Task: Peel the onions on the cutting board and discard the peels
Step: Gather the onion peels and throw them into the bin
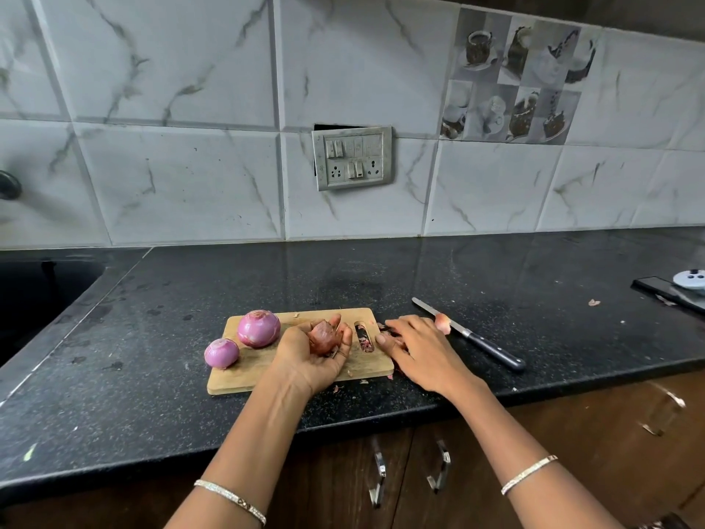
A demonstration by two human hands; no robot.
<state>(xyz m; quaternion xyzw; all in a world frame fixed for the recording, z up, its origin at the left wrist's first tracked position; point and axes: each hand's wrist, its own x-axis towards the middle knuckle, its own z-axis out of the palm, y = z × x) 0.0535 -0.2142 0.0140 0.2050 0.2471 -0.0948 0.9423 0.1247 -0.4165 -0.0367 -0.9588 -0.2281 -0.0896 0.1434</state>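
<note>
Board (267,366): wooden, lying on the black worktop (496,269) near its front edge, long axis left to right, handle slot at the right end.

Peeled onions: large onion (258,328) and small onion (221,353), both purple and bare, resting on the left half of the board, just beside each other.

Left hand (311,357): palm up over the middle of the board, fingers curled round a clump of brown peels (323,336). This grip is closed on the clump; whether an onion lies inside it cannot be told.

Right hand (414,347): palm down on the worktop just off the right end of the board, fingers extended and flat over loose peel scraps (385,328). This grip is open, pressing or sweeping, not pinching.

Knife (471,335): on the worktop right of the right hand, blade pointing up-left, handle toward the front edge; a peel piece (442,321) lies against the blade.

Sink (42,284): dark basin, far left.

Governing relation: the loose scraps lie under and beside the right hand, right of the board, while the gathered clump sits in the left. Judgement: peeling looks nearly finished; the right hand is nearer for collecting the rest. No bin is visible.
</note>
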